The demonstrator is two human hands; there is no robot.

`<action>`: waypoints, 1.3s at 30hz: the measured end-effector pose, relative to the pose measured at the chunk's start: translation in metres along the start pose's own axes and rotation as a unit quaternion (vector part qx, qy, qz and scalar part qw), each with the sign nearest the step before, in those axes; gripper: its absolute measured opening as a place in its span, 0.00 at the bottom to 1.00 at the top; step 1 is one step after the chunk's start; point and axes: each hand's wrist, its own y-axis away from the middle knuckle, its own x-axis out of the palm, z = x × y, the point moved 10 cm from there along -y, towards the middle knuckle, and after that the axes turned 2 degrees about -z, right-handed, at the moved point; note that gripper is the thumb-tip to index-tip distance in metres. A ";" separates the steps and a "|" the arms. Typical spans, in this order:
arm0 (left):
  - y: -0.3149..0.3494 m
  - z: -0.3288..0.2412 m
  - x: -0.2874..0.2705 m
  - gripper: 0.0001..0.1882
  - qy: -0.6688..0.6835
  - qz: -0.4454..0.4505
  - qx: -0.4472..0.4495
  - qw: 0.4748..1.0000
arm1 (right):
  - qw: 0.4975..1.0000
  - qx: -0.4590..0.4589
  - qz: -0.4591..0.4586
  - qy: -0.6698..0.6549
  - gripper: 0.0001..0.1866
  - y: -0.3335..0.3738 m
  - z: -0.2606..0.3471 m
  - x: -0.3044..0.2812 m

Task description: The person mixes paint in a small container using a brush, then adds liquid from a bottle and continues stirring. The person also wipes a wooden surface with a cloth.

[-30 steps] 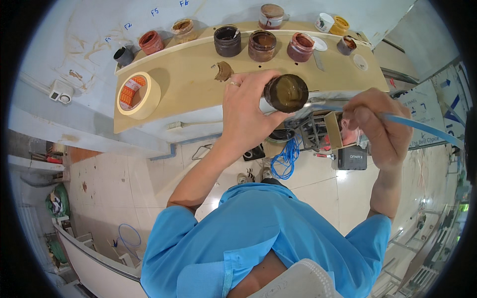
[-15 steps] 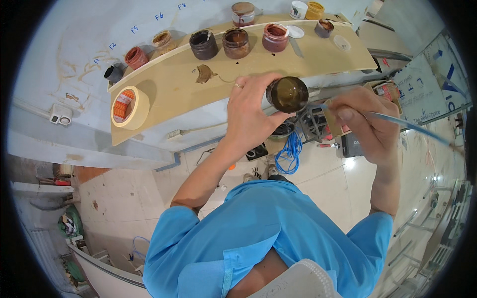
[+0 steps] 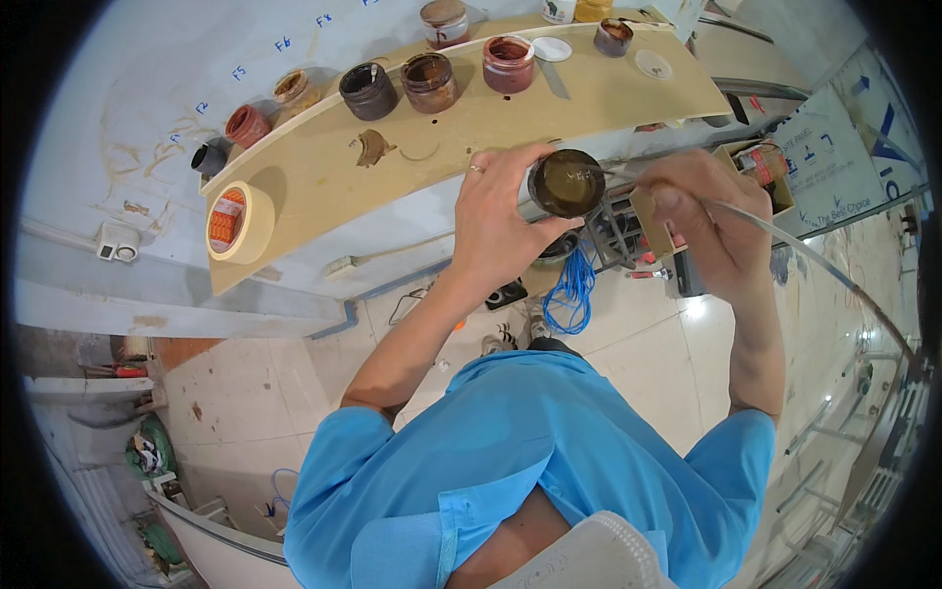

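1. Upper left: a round cream tape roll point(image 3: 259, 218) rests on the long tan desk point(image 3: 314, 201).
2. Upper centre: an open dark-grey jar point(image 3: 368, 93), an open brown jar point(image 3: 430, 86) and an open reddish jar point(image 3: 508, 69) stand there.
3. Just above centre: the left hand point(image 3: 500, 211) has its grip closed around a dark round jar point(image 3: 566, 185), mouth toward the camera.
4. Right of centre: the right hand point(image 3: 721, 211) pinches a long thin grey rod point(image 3: 800, 246), tip at the held jar's rim; contact is unclear.

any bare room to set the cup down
For the cup, bare board lies between the tape and the brown smear, and between the grey blade and the clear lid. Farther back it is crowded by the dark jar, brown jar and red jar.
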 end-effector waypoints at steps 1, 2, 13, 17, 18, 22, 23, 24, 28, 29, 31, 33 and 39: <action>0.001 0.001 0.002 0.42 -0.001 0.003 -0.007 1.000 | 0.999 -0.016 -0.010 -0.030 0.03 0.000 0.002 -0.002; 0.000 0.003 0.003 0.43 -0.001 0.001 -0.011 1.000 | 0.999 -0.012 0.008 -0.036 0.03 0.000 0.001 0.001; 0.000 0.004 0.015 0.43 -0.015 -0.003 -0.016 1.000 | 0.998 -0.049 -0.011 -0.037 0.03 0.008 -0.005 -0.005; -0.002 0.000 0.011 0.43 -0.002 -0.020 -0.018 1.000 | 0.996 -0.062 -0.009 -0.059 0.03 0.010 -0.009 -0.006; -0.002 0.000 0.010 0.42 -0.011 -0.019 -0.025 0.999 | 0.995 -0.068 0.008 -0.077 0.04 0.010 -0.009 -0.003; -0.006 -0.002 -0.009 0.42 -0.038 -0.039 -0.034 0.998 | 0.992 -0.101 -0.037 -0.065 0.04 0.000 -0.007 -0.017; -0.006 -0.004 -0.016 0.42 -0.041 -0.055 -0.027 0.997 | 0.990 -0.110 -0.024 -0.084 0.04 -0.002 -0.005 -0.016; -0.007 -0.001 -0.021 0.42 -0.042 -0.058 -0.041 0.997 | 0.988 -0.118 -0.011 -0.104 0.04 -0.005 -0.003 -0.014; -0.013 0.006 -0.045 0.42 -0.056 -0.087 -0.047 0.994 | 0.987 -0.091 -0.041 -0.124 0.04 -0.027 -0.012 -0.010; -0.015 0.008 -0.051 0.42 -0.061 -0.095 -0.045 0.993 | 0.986 -0.091 -0.027 -0.139 0.04 -0.033 -0.013 -0.004; -0.017 0.011 -0.057 0.42 -0.070 -0.107 -0.049 0.991 | 0.980 -0.096 -0.003 -0.177 0.04 -0.044 -0.011 0.008; -0.018 0.011 -0.063 0.42 -0.096 -0.118 -0.045 0.987 | 0.969 -0.106 0.018 -0.222 0.04 -0.053 -0.007 0.019; -0.021 0.014 -0.081 0.42 -0.148 -0.146 -0.040 0.977 | 0.965 -0.108 0.026 -0.236 0.06 -0.073 -0.010 0.026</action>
